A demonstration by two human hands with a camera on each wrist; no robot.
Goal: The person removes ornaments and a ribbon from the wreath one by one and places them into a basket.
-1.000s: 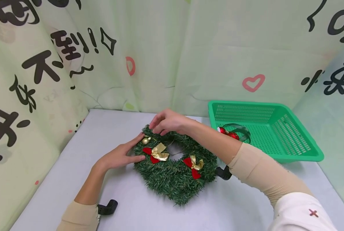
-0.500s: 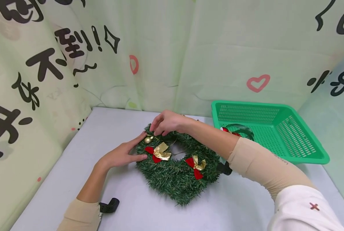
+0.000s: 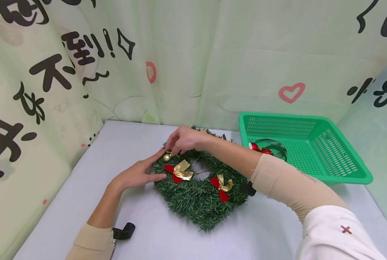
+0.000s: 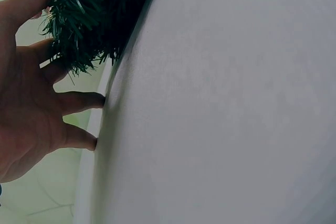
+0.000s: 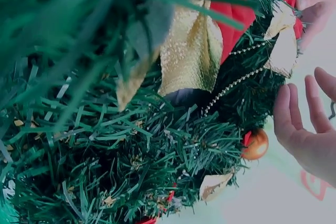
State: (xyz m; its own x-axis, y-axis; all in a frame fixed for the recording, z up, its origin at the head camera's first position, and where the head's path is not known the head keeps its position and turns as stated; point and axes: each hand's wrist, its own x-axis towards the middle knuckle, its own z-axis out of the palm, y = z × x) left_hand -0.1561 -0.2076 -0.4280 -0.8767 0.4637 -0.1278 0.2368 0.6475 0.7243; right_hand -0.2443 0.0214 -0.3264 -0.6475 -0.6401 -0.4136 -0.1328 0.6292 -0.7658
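A green tinsel wreath (image 3: 193,206) with red and gold bows lies on the table. My left hand (image 3: 133,177) rests at its left edge, thumb and fingers spread; in the left wrist view, two fingertips touch the pale surface. Over the upper left part is my right hand (image 3: 183,139), fingers bent down beside a small gold ball (image 3: 166,157). Whether they pinch anything is hidden. One bow (image 3: 181,170) sits near my left thumb, another bow (image 3: 221,186) on the right side. A gold bead chain (image 5: 233,85) runs across the wreath in the right wrist view.
A green plastic basket (image 3: 310,159) stands at the back right, holding red balls (image 3: 261,150) and a dark green ribbon (image 3: 277,146). A printed curtain (image 3: 245,65) hangs behind the table. My right forearm crosses over the wreath's right side.
My right hand has shifted slightly left and down, closer to the gold ball. My left hand keeps its place on the wreath. The head view has turned a little.
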